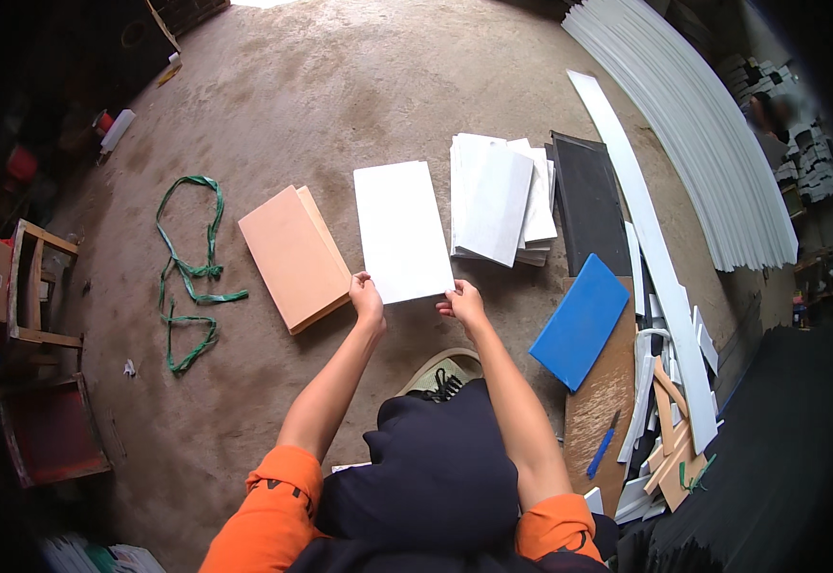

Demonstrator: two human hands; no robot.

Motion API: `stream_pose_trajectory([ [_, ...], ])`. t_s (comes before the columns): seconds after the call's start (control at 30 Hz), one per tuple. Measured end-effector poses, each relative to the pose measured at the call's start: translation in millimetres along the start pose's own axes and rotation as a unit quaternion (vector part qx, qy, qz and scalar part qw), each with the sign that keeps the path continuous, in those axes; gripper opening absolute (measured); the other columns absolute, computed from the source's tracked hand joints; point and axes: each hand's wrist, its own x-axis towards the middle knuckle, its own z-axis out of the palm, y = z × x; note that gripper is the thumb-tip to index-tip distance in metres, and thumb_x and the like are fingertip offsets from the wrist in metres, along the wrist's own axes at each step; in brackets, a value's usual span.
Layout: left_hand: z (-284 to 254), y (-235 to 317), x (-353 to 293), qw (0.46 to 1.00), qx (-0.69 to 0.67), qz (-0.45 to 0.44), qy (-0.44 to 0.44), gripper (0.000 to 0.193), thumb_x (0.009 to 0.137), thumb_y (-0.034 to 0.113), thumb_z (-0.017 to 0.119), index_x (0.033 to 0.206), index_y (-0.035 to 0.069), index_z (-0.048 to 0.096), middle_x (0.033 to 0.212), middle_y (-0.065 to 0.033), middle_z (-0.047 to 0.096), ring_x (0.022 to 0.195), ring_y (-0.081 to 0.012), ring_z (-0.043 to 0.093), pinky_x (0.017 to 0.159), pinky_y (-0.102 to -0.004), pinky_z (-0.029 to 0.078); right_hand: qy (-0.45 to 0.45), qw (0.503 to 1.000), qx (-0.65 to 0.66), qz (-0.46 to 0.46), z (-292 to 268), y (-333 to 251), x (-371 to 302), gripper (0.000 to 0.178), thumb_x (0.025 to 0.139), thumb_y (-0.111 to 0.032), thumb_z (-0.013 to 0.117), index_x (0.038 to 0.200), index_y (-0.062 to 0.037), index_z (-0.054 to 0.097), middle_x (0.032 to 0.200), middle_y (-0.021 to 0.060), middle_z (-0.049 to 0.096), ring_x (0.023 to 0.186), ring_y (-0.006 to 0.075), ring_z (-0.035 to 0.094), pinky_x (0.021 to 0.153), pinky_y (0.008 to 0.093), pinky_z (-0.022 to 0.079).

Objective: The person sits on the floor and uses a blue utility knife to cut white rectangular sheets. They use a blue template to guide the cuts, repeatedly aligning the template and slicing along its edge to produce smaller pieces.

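A white rectangular board point(403, 229) lies in front of me on the floor, seemingly on top of other sheets. My left hand point(367, 296) is closed at its near left corner, thumb and fingers at the edge. At the near right corner my right hand point(463, 304) has its fingers curled against the edge. Close to my left hand lies a stack of salmon-coloured boards point(294, 258), turned at a slant. Right of the white board sits an uneven stack of white and grey boards point(495, 205).
A green strap point(211, 272) lies looped on the left. To the right are a black board point(588, 191), a blue board point(581, 323), a blue-handled cutter point(604, 447) on a brown board point(584, 420), a long white strip point(641, 220), scrap pieces and long grey panels point(684, 124).
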Motion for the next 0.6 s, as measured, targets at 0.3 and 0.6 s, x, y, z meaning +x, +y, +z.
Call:
stream_pose_trajectory([
  [0.3,1,-1,24,0.962,0.256,0.088,0.045,0.032,0.076,0.005,0.046,0.106,-0.001,0.036,0.113,-0.0209,0.038,0.115,-0.0318,0.031,0.095,-0.0379,0.025,-0.032,0.992,-0.119,0.017,15,-15,2,0.048,0.083,-0.005,0.045,0.127,-0.0070,0.029,0.099,0.0202,0.055,0.057,0.0212,0.061,0.047,0.0288,0.051],
  [0.6,74,15,-74,0.847,0.326,0.361,-0.216,0.045,0.072,0.011,0.058,0.109,-0.001,0.036,0.116,-0.0190,0.034,0.116,-0.0338,0.024,0.098,-0.0410,0.018,-0.046,0.937,-0.340,-0.064,-150,11,-112,0.036,0.082,-0.017,0.048,0.115,-0.0041,0.044,0.092,0.0189,0.059,0.067,0.0232,0.061,0.067,0.0347,0.046],
])
